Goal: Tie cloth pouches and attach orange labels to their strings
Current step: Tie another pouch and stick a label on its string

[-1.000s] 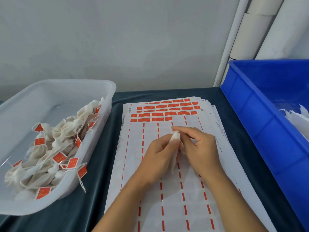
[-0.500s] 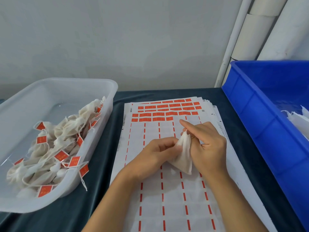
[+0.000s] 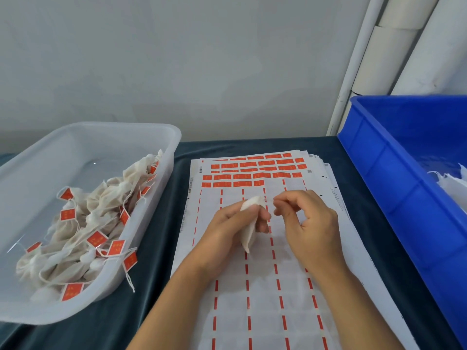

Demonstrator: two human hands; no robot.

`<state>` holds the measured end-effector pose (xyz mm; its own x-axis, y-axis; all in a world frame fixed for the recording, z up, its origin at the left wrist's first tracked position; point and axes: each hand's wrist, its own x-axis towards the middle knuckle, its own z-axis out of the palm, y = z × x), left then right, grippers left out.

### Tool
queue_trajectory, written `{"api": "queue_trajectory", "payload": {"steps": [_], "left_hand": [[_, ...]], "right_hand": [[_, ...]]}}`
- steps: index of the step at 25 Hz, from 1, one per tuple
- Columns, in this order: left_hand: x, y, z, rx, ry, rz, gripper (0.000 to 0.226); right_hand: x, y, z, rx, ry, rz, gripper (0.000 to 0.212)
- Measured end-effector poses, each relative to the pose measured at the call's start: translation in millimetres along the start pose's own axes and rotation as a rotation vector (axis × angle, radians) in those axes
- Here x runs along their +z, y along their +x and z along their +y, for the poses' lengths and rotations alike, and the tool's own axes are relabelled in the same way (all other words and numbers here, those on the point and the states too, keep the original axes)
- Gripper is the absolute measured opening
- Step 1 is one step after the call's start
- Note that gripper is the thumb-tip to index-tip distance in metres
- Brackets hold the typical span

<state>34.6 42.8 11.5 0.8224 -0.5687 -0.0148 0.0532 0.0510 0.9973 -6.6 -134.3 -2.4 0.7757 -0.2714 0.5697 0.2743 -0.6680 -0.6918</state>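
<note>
Left hand [image 3: 227,227] grips pouch [image 3: 249,223], neck up | right hand [image 3: 307,223] pinches string [image 3: 270,201] just beside neck | pull straight away from the grip, keep neck bunched | labels [image 3: 252,173] beyond both hands

orange labels [image 3: 242,176], print unreadable

white pouch [image 3: 249,224], orange labels [image 3: 242,176], blue crate [image 3: 404,157]
</note>
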Motion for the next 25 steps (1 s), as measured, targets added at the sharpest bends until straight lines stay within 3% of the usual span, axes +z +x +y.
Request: {"api": "queue_trajectory", "payload": {"steps": [4,8,12,15,18,22,25], "left_hand": [[-1,3,0,0.009,-0.135,0.05,0.041],[11,6,0,-0.012,0.103,0.221,0.035],[15,6,0,0.05,0.208,0.184,0.032],[16,4,0,0.065,0.252,0.109,0.025],[15,3,0,0.064,0.304,0.061,0.015],[20,5,-6,0.131,0.476,0.3,0.017],[24,6,-9,0.151,0.506,0.349,0.021]], "right_hand": [[3,-1,-4,0.005,-0.046,-0.088,0.004],[2,-1,-5,-0.044,-0.066,-0.148,0.006],[3,0,-8,-0.09,-0.085,-0.18,0.017],[4,1,-8,-0.164,-0.073,-0.215,0.014],[4,0,-9,-0.108,0.05,-0.277,0.012],[4,-1,-9,-0.101,0.012,-0.238,0.01],[3,-2,-10,-0.08,-0.015,-0.221,0.009]]}}
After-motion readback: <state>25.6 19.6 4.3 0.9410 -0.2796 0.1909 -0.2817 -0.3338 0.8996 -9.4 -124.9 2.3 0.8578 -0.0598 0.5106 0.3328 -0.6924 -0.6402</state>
